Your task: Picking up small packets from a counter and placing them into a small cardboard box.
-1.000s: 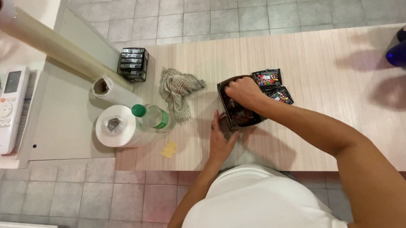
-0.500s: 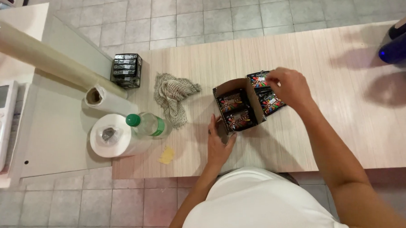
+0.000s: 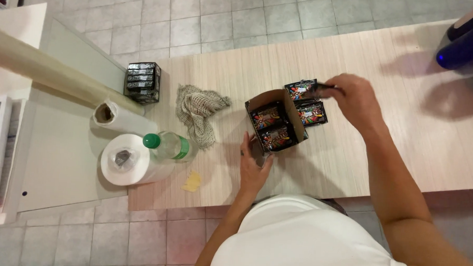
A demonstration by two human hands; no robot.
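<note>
Wooden counter (image 3: 351, 158): cardboard box (image 3: 275, 125) holds two dark packets; right hand (image 3: 353, 100) pinches another packet (image 3: 302, 89) beside it; left hand (image 3: 253, 167), fingers flat, steadies box.

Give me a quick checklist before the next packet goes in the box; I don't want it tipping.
1. Left hand steadies the cardboard box: ok, it touches the near end.
2. Right hand grips a packet: ok.
3. Room left in the box: cannot tell.
4. Loose packet on table within reach: ok.
5. Cloth and bottle apart from the box: ok.
</note>
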